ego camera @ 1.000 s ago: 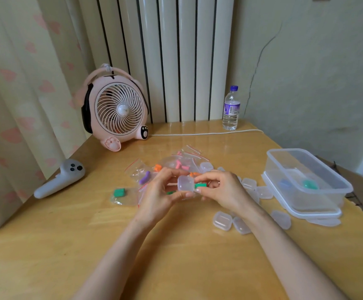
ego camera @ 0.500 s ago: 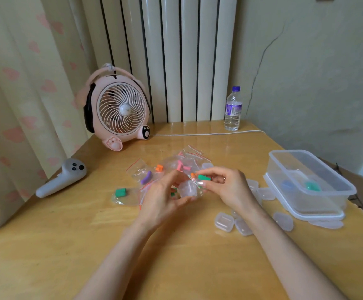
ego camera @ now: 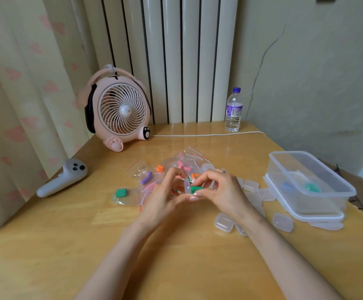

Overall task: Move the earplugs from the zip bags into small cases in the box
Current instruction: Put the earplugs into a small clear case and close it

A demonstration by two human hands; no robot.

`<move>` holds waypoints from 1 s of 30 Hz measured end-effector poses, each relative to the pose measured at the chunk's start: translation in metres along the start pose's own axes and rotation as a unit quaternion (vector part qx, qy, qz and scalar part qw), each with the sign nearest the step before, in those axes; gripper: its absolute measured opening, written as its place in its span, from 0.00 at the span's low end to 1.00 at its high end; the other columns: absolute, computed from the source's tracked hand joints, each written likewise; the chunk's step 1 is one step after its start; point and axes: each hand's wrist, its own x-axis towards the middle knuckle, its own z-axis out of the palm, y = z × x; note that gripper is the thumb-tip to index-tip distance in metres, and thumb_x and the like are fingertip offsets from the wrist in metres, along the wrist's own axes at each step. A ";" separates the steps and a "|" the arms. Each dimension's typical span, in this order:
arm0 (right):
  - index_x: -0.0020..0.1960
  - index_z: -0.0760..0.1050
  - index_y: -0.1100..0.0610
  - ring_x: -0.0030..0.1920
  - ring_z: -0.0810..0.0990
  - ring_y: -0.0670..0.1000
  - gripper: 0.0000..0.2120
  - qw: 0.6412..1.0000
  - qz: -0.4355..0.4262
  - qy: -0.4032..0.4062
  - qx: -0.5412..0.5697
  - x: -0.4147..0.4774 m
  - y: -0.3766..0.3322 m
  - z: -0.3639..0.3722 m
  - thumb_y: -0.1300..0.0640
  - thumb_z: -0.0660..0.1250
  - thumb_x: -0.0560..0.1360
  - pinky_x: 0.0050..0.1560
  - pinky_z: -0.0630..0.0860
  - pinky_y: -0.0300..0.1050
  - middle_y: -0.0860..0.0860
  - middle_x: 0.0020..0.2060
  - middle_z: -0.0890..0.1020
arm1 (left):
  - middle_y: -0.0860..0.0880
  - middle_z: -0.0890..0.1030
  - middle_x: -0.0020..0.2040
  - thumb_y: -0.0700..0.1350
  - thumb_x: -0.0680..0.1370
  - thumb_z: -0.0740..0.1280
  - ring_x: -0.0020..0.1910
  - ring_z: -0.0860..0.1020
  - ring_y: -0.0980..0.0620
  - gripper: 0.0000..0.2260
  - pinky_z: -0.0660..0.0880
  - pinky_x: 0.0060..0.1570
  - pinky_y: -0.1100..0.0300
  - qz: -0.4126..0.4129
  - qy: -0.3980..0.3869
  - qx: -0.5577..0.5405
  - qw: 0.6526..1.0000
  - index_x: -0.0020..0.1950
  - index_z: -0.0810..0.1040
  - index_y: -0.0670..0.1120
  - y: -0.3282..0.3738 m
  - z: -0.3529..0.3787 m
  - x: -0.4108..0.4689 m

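The left hand (ego camera: pixel 163 200) apparently pinches a clear case (ego camera: pixel 186 185); right hand (ego camera: pixel 223 191) pinches green earplug (ego camera: pixel 196 189); bottle label (ego camera: pixel 233 110) unreadable.

1. A pink round plastic fan (ego camera: pixel 121 111) is set far left on the wooden table (ego camera: pixel 46 245).
2. Clear plastic zip bags (ego camera: pixel 140 169) are heaped nearer, centrally.
3. A clear rectangular plastic box (ego camera: pixel 323 204) is placed rightward.

Both bare forearms reach in from below, and the hands meet fingertip to fingertip. The left hand (ego camera: pixel 163 198) pinches a case (ego camera: pixel 186 185) between thumb and curled fingers. The right hand (ego camera: pixel 223 191), fingers curled, pinches an earplug (ego camera: pixel 195 189) just beside it.
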 end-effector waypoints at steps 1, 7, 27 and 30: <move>0.40 0.82 0.55 0.33 0.72 0.38 0.07 1.000 -0.005 0.007 0.013 0.001 0.001 -0.001 0.65 0.75 0.65 0.36 0.66 0.29 0.45 0.34 0.79 | 0.49 0.81 0.43 0.56 0.67 0.73 0.37 0.74 0.56 0.20 0.72 0.43 0.60 -0.002 0.000 -0.001 1.000 0.49 0.66 0.54 0.000 0.000 0.000; 0.41 0.84 0.52 0.35 0.72 0.41 0.08 1.000 -0.028 0.009 0.004 0.005 0.009 0.002 0.63 0.75 0.65 0.38 0.66 0.29 0.52 0.39 0.80 | 0.47 0.82 0.46 0.56 0.65 0.72 0.40 0.75 0.51 0.20 0.73 0.45 0.57 -0.007 0.000 -0.009 1.000 0.49 0.67 0.55 -0.001 0.001 0.001; 0.39 0.80 0.54 0.32 0.77 0.41 0.10 0.986 0.067 -0.029 0.150 0.007 0.011 -0.006 0.68 0.68 0.72 0.36 0.75 0.36 0.58 0.42 0.83 | 0.47 0.82 0.44 0.46 0.66 0.73 0.41 0.78 0.53 0.18 0.72 0.42 0.60 -0.036 0.004 -0.139 0.990 0.51 0.70 0.49 0.002 0.000 0.002; 0.41 0.80 0.51 0.34 0.77 0.45 0.12 0.992 0.060 -0.015 0.113 0.008 0.014 -0.003 0.68 0.67 0.73 0.38 0.75 0.39 0.55 0.42 0.83 | 0.49 0.82 0.44 0.48 0.66 0.74 0.42 0.78 0.52 0.19 0.74 0.43 0.56 -0.032 0.001 -0.118 0.993 0.52 0.70 0.49 0.000 0.000 0.002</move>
